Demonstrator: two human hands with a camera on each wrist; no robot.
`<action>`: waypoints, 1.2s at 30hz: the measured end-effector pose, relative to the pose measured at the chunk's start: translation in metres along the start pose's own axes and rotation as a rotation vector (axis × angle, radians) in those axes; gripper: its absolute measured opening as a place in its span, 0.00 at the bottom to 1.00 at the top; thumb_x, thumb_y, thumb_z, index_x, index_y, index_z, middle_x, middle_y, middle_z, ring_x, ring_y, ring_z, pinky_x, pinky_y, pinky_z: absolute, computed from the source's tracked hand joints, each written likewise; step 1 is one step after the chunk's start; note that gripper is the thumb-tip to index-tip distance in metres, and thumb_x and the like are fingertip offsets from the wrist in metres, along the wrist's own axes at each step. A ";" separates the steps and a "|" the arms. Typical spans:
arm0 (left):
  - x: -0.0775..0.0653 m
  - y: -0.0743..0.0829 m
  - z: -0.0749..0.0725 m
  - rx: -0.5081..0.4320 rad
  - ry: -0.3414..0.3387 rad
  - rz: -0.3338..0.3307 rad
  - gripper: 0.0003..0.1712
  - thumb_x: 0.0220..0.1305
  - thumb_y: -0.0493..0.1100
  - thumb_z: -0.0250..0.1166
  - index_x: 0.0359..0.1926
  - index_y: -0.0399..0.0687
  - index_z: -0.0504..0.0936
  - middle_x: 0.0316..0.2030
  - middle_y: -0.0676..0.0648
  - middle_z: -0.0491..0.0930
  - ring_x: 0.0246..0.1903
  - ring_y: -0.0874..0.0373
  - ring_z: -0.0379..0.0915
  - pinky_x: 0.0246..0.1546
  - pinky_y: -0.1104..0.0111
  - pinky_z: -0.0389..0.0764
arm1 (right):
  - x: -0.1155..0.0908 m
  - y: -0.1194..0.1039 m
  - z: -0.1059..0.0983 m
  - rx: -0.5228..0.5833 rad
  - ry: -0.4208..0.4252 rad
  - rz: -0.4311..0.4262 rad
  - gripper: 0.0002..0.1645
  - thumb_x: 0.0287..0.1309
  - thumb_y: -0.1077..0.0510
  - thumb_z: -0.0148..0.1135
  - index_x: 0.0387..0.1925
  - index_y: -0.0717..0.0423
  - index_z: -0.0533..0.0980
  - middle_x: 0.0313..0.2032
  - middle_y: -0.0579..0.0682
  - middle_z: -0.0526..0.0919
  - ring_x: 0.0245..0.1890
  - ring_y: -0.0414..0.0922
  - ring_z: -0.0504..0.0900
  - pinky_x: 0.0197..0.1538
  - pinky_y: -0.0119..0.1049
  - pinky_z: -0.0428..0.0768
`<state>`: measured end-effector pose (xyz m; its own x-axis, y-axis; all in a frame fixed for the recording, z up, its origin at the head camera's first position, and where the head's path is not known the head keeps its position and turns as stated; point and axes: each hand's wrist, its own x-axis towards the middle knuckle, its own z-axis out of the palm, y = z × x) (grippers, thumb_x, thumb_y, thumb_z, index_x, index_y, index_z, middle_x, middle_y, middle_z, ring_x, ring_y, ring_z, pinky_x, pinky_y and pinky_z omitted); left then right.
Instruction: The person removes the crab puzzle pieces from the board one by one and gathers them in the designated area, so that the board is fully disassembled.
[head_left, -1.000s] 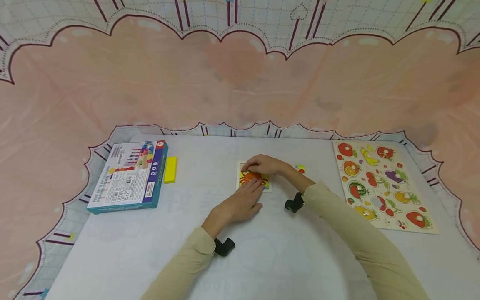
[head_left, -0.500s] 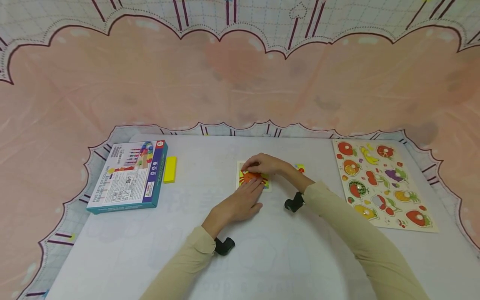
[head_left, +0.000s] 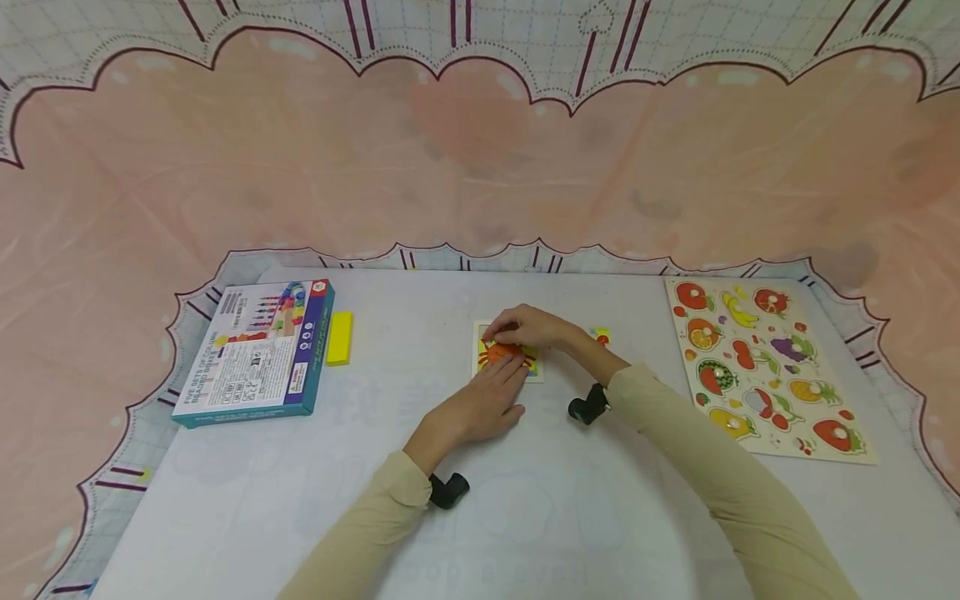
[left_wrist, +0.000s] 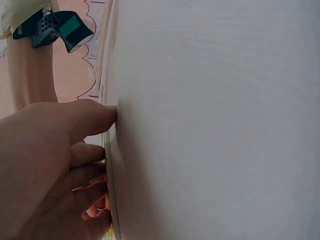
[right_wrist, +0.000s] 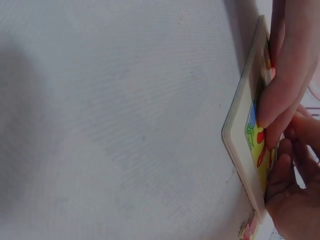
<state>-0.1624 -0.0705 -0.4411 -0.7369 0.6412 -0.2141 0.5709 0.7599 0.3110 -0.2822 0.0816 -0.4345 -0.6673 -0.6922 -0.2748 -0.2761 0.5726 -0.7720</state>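
Note:
A small square puzzle board (head_left: 476, 371) with an orange crab picture lies in the middle of the white table. My left hand (head_left: 480, 408) rests on its near part, fingers extended across the crab (head_left: 497, 354). Over the board's far edge is my right hand (head_left: 528, 327), with bent fingers reaching down to the picture. Close up in the right wrist view, left fingertips (right_wrist: 267, 117) press on the yellow picture. There my right hand (right_wrist: 292, 210) bends toward the same spot; I cannot tell whether it pinches a piece.
A small colourful puzzle piece (head_left: 602, 336) lies right of the board, partly behind my right forearm. At the left are a flat printed box (head_left: 255, 354) and a yellow block (head_left: 340, 339). A large fruit puzzle board (head_left: 765, 367) lies at the right.

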 end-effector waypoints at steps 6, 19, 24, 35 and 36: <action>0.001 -0.001 0.001 -0.002 -0.001 -0.001 0.37 0.74 0.52 0.50 0.75 0.38 0.51 0.77 0.42 0.46 0.77 0.49 0.37 0.77 0.59 0.45 | 0.001 0.002 0.000 0.024 0.010 0.004 0.16 0.69 0.62 0.52 0.53 0.58 0.80 0.56 0.56 0.81 0.53 0.48 0.76 0.64 0.42 0.74; 0.000 0.000 -0.001 0.012 0.014 0.013 0.37 0.73 0.51 0.51 0.74 0.37 0.53 0.76 0.40 0.47 0.77 0.48 0.39 0.77 0.59 0.46 | 0.001 0.005 0.005 0.087 0.057 0.024 0.14 0.66 0.60 0.57 0.50 0.56 0.81 0.53 0.53 0.82 0.52 0.46 0.75 0.63 0.39 0.73; -0.001 0.000 -0.001 0.011 0.017 0.016 0.36 0.73 0.50 0.51 0.74 0.36 0.53 0.76 0.40 0.48 0.77 0.48 0.40 0.77 0.58 0.46 | 0.002 0.005 0.007 0.115 0.065 0.022 0.13 0.65 0.61 0.58 0.49 0.57 0.81 0.51 0.53 0.83 0.48 0.45 0.75 0.59 0.34 0.74; -0.001 0.000 0.001 0.003 0.027 0.015 0.37 0.73 0.50 0.51 0.74 0.36 0.54 0.76 0.40 0.49 0.77 0.48 0.39 0.77 0.58 0.46 | 0.002 0.005 0.007 0.148 0.058 0.034 0.12 0.65 0.61 0.58 0.48 0.57 0.81 0.50 0.53 0.83 0.47 0.45 0.74 0.57 0.31 0.74; -0.001 0.000 0.001 0.002 0.026 0.014 0.37 0.73 0.51 0.51 0.74 0.36 0.54 0.76 0.40 0.49 0.77 0.48 0.39 0.77 0.58 0.46 | 0.002 0.005 0.007 0.145 0.059 0.034 0.12 0.65 0.61 0.58 0.48 0.57 0.81 0.49 0.53 0.83 0.47 0.45 0.74 0.56 0.31 0.74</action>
<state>-0.1618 -0.0709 -0.4416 -0.7377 0.6491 -0.1857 0.5820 0.7508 0.3124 -0.2799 0.0800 -0.4427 -0.7153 -0.6441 -0.2710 -0.1531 0.5229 -0.8385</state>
